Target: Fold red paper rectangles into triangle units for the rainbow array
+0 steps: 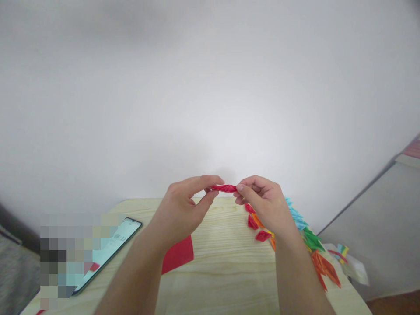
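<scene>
A narrow piece of folded red paper [227, 188], pointed towards its ends, is held level above the far part of the table. My left hand [187, 203] pinches its left end between thumb and fingers. At the other end, my right hand [262, 199] grips it between thumb and forefinger, the remaining fingers curled. A flat red paper sheet [182, 256] lies on the table beneath my left wrist, partly covered by it. Small folded red paper pieces [263, 236] rest just below my right hand.
The pale wooden table [226, 280] meets a white wall [210, 96]. A phone [113, 245] with a lit screen lies at the left, partly blurred out. Along the right edge are blue folded papers [297, 215], green ones [311, 239] and orange ones [324, 266]. A whitish bag [356, 269] sits beyond that edge.
</scene>
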The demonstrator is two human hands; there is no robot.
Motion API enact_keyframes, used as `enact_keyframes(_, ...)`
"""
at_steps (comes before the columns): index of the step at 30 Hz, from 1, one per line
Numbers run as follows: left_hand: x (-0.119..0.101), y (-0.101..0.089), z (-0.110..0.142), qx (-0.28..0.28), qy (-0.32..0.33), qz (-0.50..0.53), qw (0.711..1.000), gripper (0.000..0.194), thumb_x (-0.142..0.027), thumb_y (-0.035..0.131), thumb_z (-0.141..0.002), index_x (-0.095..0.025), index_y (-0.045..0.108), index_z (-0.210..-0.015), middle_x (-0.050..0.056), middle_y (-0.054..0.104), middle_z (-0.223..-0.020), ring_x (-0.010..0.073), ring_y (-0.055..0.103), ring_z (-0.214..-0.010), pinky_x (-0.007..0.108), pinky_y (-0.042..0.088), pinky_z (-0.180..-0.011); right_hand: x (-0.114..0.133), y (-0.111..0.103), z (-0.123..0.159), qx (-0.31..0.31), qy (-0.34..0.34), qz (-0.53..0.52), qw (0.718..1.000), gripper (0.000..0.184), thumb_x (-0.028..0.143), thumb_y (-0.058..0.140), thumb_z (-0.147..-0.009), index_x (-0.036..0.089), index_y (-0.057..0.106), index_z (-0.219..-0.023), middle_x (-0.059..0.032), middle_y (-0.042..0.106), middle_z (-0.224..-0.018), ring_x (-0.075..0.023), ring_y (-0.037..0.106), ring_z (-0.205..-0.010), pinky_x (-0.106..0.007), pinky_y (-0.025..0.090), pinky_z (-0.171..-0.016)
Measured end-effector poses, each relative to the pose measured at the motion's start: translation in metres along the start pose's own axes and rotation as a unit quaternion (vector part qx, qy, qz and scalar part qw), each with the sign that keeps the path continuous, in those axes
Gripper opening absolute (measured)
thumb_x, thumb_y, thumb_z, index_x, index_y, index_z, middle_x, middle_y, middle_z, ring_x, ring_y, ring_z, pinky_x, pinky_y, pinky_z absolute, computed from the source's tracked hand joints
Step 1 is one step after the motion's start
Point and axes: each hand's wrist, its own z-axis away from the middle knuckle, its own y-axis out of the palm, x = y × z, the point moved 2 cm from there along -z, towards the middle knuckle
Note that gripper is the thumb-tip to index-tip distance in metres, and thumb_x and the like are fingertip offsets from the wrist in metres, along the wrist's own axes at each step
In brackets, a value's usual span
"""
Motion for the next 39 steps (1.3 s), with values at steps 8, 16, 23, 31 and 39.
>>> enact_keyframes(8, 0.000, 0.007, -0.002, 0.035, 0.079, -0.064, 0.994, 0.020, -0.019, 0.054, -0.099, -0.026, 0.073, -0.103, 0.002, 0.075, -0.102, 0.0168, 0.068, -0.092, 0.029, 0.052, -0.082, -0.002, 0.002, 0.000, -0.021, -0.002, 0.068, 0.997, 0.021, 0.040, 0.068, -0.091, 0.020, 0.070, -0.085, -0.0021, 0.073, -0.072, -0.0175, 0.068, -0.067, -0.028, 0.051, -0.061)
enact_keyframes(16, 0.003, 0.010, -0.003, 0.046, 0.120, -0.085, 0.988, 0.026, -0.012, 0.053, -0.097, -0.026, 0.074, -0.106, 0.004, 0.073, -0.106, 0.0186, 0.066, -0.096, 0.034, 0.052, -0.087, 0.000, 0.005, 0.002, -0.024, -0.017, 0.118, 0.993, 0.019, 0.039, 0.065, -0.093, 0.022, 0.069, -0.085, -0.0002, 0.070, -0.072, -0.0169, 0.066, -0.068, -0.027, 0.048, -0.060)
enact_keyframes(23, 0.002, 0.009, -0.004, 0.044, 0.132, -0.102, 0.985, 0.027, -0.012, 0.052, -0.098, -0.025, 0.074, -0.104, 0.005, 0.072, -0.103, 0.0202, 0.064, -0.096, 0.036, 0.051, -0.086, 0.007, 0.004, 0.006, -0.007, -0.044, 0.135, 0.990, 0.018, 0.033, 0.062, -0.095, 0.028, 0.070, -0.110, 0.0001, 0.075, -0.084, -0.0175, 0.069, -0.073, -0.027, 0.049, -0.061)
enact_keyframes(31, 0.002, 0.011, -0.004, 0.052, 0.137, -0.118, 0.982, 0.030, -0.011, 0.052, -0.097, -0.027, 0.075, -0.108, 0.004, 0.071, -0.104, 0.0207, 0.063, -0.097, 0.037, 0.050, -0.088, 0.006, 0.003, 0.002, -0.004, -0.102, 0.135, 0.986, 0.015, 0.019, 0.062, -0.091, 0.024, 0.075, -0.098, -0.0029, 0.076, -0.102, -0.0184, 0.071, -0.090, -0.031, 0.057, -0.080)
enact_keyframes(39, 0.001, 0.015, -0.002, 0.042, 0.128, -0.111, 0.985, 0.022, -0.012, 0.054, -0.097, -0.023, 0.070, -0.105, 0.004, 0.071, -0.101, 0.0200, 0.063, -0.095, 0.036, 0.050, -0.087, 0.005, 0.007, 0.002, 0.027, -0.074, 0.098, 0.992, 0.007, 0.018, 0.064, -0.090, 0.022, 0.070, -0.089, -0.0024, 0.075, -0.102, -0.0179, 0.071, -0.091, -0.031, 0.057, -0.083)
